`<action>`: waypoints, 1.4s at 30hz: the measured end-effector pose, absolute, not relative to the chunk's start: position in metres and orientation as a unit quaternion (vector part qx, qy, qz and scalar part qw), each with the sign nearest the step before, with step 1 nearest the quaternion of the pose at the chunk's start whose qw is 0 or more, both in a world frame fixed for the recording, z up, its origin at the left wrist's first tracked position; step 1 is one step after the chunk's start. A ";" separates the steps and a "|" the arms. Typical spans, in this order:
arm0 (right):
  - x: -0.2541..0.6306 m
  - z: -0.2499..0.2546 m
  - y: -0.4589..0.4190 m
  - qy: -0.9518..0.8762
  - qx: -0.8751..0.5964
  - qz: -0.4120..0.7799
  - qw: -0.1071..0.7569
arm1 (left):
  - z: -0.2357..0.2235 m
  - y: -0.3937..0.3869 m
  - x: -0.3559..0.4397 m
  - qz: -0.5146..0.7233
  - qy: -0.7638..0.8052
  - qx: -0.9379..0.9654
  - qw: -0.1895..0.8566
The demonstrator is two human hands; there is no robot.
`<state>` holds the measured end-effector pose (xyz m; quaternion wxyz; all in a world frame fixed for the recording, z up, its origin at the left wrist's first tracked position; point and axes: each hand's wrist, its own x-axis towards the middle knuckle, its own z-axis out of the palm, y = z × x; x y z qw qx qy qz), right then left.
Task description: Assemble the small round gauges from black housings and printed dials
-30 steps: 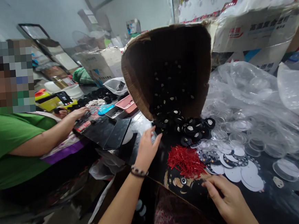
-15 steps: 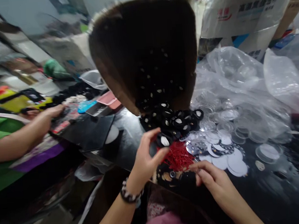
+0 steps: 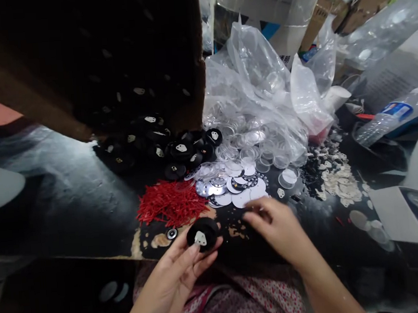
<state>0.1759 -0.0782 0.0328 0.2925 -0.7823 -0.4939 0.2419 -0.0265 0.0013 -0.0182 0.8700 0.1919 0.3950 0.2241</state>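
Observation:
My left hand (image 3: 181, 264) holds a round black plastic case (image 3: 206, 231) above the table's front edge. A small off-white plate with holes (image 3: 200, 239) lies in the case, and my thumb presses on it. To the right, my right hand (image 3: 272, 219) has thumb and fingertips drawn together; whatever they hold is too small to make out. Just beyond those fingers lie printed and white discs (image 3: 246, 194). Behind my left hand is a heap of thin red pieces (image 3: 171, 203). More black cases (image 3: 179, 151) spill from the dark mouth of a large box (image 3: 202, 65).
Clear round covers (image 3: 258, 143) and a crumpled plastic bag (image 3: 246, 71) lie behind the discs. Off-white plates (image 3: 341, 180) are heaped at right, near a white carton (image 3: 398, 214) and a plastic bottle (image 3: 390, 118). One ringed disc (image 3: 172, 233) sits near the front edge.
My view has swung right and down, so the co-worker's arm is out of sight. My left hand has brought the black case nearer to me, away from the pile.

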 end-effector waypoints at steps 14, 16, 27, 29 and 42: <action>0.210 0.014 -0.076 -0.411 -0.812 0.168 0.380 | -0.013 0.001 -0.023 0.292 0.419 0.181 0.841; 0.211 0.014 -0.076 -0.411 -0.800 0.178 0.399 | -0.013 0.002 -0.024 0.285 0.416 0.182 0.844; 0.172 0.026 -0.075 -0.538 -0.721 0.198 0.390 | -0.011 0.001 -0.017 0.281 0.340 0.146 0.886; 0.157 0.027 -0.071 -0.530 -0.695 0.263 0.409 | -0.009 0.001 -0.015 0.288 0.330 0.150 0.886; 0.134 0.033 -0.062 -0.464 -0.721 0.247 0.451 | -0.006 -0.008 -0.008 0.291 0.365 0.231 0.854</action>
